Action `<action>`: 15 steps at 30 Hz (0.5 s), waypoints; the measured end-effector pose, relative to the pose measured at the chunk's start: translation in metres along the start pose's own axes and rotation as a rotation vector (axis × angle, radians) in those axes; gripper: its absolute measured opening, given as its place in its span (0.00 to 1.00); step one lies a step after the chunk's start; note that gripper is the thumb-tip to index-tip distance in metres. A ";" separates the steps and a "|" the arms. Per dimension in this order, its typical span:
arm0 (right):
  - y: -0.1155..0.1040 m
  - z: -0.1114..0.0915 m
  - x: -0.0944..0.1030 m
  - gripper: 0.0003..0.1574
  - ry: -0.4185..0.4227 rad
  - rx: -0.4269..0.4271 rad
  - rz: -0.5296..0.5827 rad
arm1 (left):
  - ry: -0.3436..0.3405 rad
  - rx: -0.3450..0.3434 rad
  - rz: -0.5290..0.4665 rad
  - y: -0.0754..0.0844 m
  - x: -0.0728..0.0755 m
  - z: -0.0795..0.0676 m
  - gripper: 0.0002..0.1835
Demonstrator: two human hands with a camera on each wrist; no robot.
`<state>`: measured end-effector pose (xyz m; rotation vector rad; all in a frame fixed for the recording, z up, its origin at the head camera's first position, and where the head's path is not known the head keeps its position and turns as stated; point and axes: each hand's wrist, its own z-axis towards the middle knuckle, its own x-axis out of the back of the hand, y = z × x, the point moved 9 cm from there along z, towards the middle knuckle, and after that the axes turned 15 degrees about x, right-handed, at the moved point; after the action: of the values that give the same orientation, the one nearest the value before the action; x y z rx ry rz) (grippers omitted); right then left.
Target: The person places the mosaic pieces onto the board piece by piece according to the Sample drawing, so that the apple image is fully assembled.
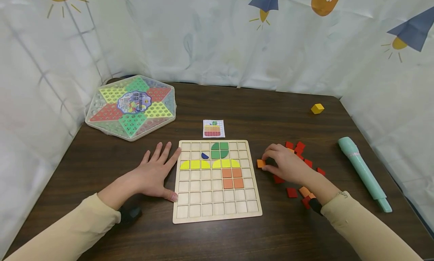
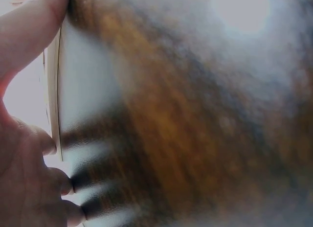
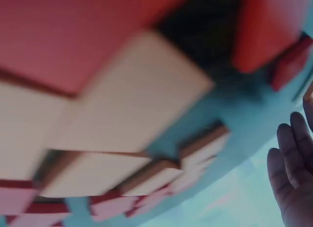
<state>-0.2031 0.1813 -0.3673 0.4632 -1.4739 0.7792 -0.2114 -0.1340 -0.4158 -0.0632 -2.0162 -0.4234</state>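
- the two hands are well apart, one on each side of the wooden grid board [image 1: 206, 197]
- the left hand [image 1: 154, 178] lies with fingers spread, thumb and forefinger at the board's left edge
- the right hand [image 1: 288, 165] pinches an orange tile [image 1: 260, 163] between thumb and fingers, just beside the board's right edge
- in the grid sit a row of yellow pieces [image 1: 195, 164], four green pieces [image 1: 215, 154], a dark blue piece [image 1: 205, 155] and four orange squares [image 1: 228, 183]
- red tiles [image 1: 292, 192] and more orange tiles [image 1: 304, 191] lie scattered around the right hand and wrist
- a picture card [image 1: 213, 129] lies just beyond the board
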 end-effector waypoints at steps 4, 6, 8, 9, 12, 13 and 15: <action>-0.016 0.012 0.003 0.12 0.016 0.039 -0.017 | 0.000 0.003 0.000 0.001 0.000 0.000 0.76; -0.026 0.020 0.002 0.12 0.015 0.068 -0.021 | -0.001 0.003 -0.004 0.001 0.000 0.000 0.75; -0.036 0.029 -0.001 0.13 0.014 0.092 -0.023 | -0.001 0.004 -0.008 0.001 0.001 -0.001 0.75; -0.041 0.033 -0.002 0.14 0.012 0.108 -0.022 | -0.002 0.002 -0.010 0.001 0.001 -0.001 0.75; -0.055 0.046 -0.006 0.14 -0.002 0.139 -0.021 | 0.000 0.001 -0.012 0.002 0.001 -0.001 0.75; -0.059 0.050 -0.008 0.15 -0.010 0.148 -0.026 | 0.001 0.001 -0.012 0.002 0.001 -0.001 0.75; -0.067 0.058 -0.010 0.15 -0.025 0.160 -0.030 | 0.003 0.000 -0.013 0.002 0.001 -0.002 0.75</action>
<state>-0.1957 0.0924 -0.3609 0.6169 -1.4307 0.8735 -0.2104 -0.1333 -0.4135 -0.0501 -2.0149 -0.4312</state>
